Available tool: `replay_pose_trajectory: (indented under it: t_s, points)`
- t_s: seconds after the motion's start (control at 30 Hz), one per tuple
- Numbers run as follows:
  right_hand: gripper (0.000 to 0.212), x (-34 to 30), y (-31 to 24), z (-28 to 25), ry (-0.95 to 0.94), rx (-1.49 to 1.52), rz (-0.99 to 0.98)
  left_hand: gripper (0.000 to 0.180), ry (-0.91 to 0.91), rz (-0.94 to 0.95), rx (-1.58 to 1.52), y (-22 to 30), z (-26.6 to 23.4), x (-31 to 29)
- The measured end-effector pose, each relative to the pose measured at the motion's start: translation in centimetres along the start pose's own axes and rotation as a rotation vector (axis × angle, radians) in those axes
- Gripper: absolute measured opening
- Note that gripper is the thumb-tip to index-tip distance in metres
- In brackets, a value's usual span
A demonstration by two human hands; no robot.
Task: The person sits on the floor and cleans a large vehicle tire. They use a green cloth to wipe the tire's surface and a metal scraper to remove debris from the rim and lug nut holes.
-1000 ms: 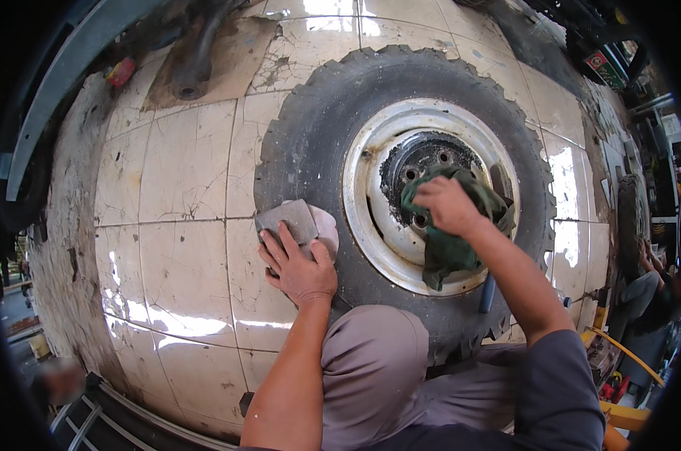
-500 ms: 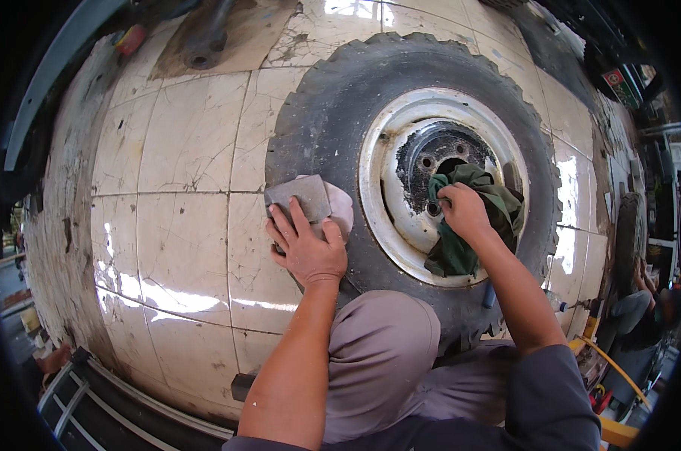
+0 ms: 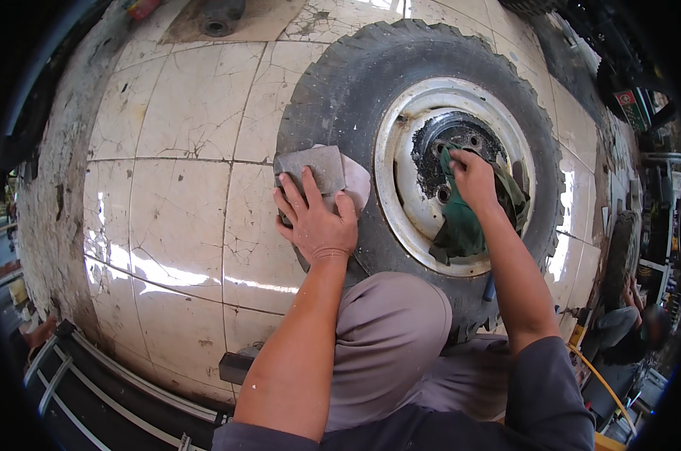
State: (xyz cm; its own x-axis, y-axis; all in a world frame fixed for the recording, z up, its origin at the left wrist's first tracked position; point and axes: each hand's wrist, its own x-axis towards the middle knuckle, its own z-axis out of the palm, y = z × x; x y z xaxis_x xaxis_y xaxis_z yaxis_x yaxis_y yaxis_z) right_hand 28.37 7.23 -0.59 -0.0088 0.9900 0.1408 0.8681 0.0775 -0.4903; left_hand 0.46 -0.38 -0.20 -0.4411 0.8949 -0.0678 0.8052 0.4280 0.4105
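Observation:
A large off-road tyre (image 3: 340, 98) lies flat on the tiled floor, around a worn white rim (image 3: 389, 177) with a patchy black centre (image 3: 461, 124). My right hand (image 3: 473, 180) is closed on a dark green cloth (image 3: 461, 225) at the hub, and the cloth trails down over the rim's near side. The hub's middle hole is hidden by hand and cloth. On the tyre's left sidewall my left hand (image 3: 318, 219) rests with fingers spread. Its fingertips lie on a grey sheet like sandpaper (image 3: 325, 169), partly over a pale pinkish pad (image 3: 358, 180).
A metal part (image 3: 219, 22) sits on brown cardboard (image 3: 269, 19) at the far side. Black rails with silver edges (image 3: 122, 391) lie at the lower left. A dark block (image 3: 235, 367) is left of my knee. Another person (image 3: 626, 323) crouches at far right.
My right hand has moved farther from me across the hub with the green cloth, which now hangs more stretched. My left hand stays on the sheet. The whole view has shifted slightly.

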Motion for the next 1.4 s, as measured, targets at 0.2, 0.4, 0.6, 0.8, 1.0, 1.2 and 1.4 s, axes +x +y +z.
replay_pose_trajectory:
  t_s: [0.2, 0.4, 0.6, 0.8, 1.0, 1.2, 1.4]
  points:
    - [0.027, -2.8, -1.2, -0.6, -0.461, -0.220, -0.390, 0.069, -0.010, -0.008, -0.006, -0.1, -0.1, -0.1]
    - [0.023, -1.4, -1.5, -7.9, -0.583, -0.062, -0.098, 0.069, 0.007, -0.016, 0.005, -0.7, -0.2, 0.1]
    - [0.047, -4.6, -4.2, -5.8, -0.412, -0.573, 0.236, 0.069, -0.033, -0.035, -0.027, -0.5, -0.4, 0.2]
    - [0.045, -7.9, 0.8, -4.5, -0.203, -0.274, 0.078, 0.069, -0.013, -0.010, -0.028, -0.1, 0.2, -0.1]
    - [0.042, -3.5, -2.7, -13.3, -0.059, -0.486, -0.084, 0.069, -0.059, -0.028, -0.058, -0.3, -0.5, 0.0]
    - [0.038, -1.2, -6.1, -19.6, -0.187, -0.786, -0.003, 0.069, 0.000, -0.025, -0.010, -0.4, 0.0, -0.1]
    - [0.033, -2.6, -1.0, -19.2, -0.314, -1.016, 0.144, 0.070, -0.015, -0.018, -0.007, -0.2, 0.1, -0.2]
